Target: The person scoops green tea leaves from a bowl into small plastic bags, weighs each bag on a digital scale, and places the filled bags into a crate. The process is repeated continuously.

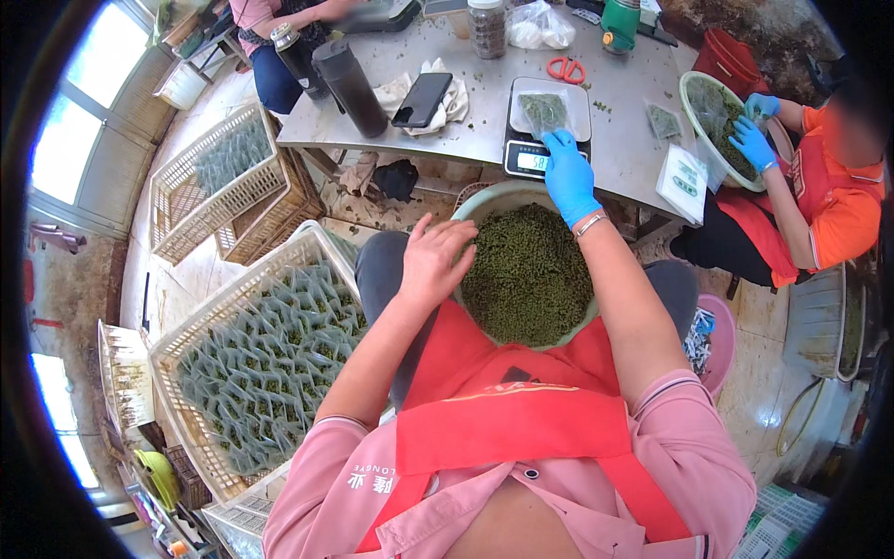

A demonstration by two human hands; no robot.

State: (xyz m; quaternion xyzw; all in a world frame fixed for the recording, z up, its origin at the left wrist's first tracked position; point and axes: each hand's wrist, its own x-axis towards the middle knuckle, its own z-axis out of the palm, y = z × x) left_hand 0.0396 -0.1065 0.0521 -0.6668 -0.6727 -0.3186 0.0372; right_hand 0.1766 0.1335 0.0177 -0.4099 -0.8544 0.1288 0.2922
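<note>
My right hand (570, 177), in a blue glove, reaches over the far rim of a basin. Its fingertips close on the near edge of a small clear plastic bag (542, 112) of green grains. That bag lies on the pan of a digital scale (528, 160) with a lit display. Bare, with fingers spread, my left hand (438, 256) hovers at the left rim of the pale green basin (480, 200), holding nothing. Small, round, dark green berry-like grains (526, 279) fill much of the basin, which sits between my knees.
On the left, a cream plastic crate (200, 438) holds many filled bags. Another crate (168, 219) stands farther off. The metal table (615, 102) carries red scissors (565, 70), a phone (424, 100) and a dark tumbler (349, 88). At right, a gloved co-worker (829, 186) handles another basin (689, 88).
</note>
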